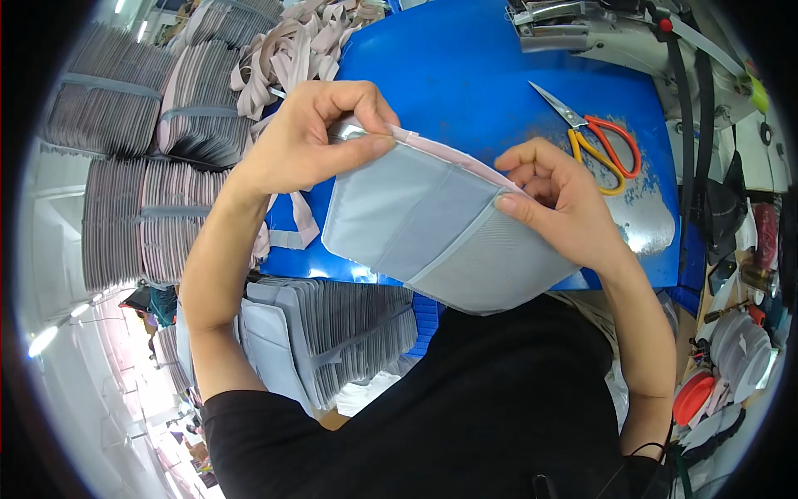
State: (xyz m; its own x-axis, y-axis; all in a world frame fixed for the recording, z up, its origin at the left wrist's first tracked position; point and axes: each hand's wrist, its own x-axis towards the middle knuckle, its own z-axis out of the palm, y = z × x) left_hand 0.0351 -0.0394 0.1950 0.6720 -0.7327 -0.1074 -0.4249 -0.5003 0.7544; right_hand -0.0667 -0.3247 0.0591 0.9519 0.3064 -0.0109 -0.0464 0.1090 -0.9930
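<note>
1 flat pale-grey fabric piece with rounded corners and pink edging (436, 229) hangs tilted above the near edge of a blue, worn tabletop (449, 58), grasped by both my hands. My left hand (312, 137) pinches its upper left corner; my right hand (565, 204) pinches the pink edge farther right, thumb in front. Beyond my right hand lie 1 pair of metal scissors with red and yellow handles (582, 122). Tangled pale-pink fabric strips (287, 54) are heaped at the upper left.

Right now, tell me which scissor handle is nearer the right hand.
The yellow handle: it lies just beyond the right hand, while the red handle sits farther off.
</note>
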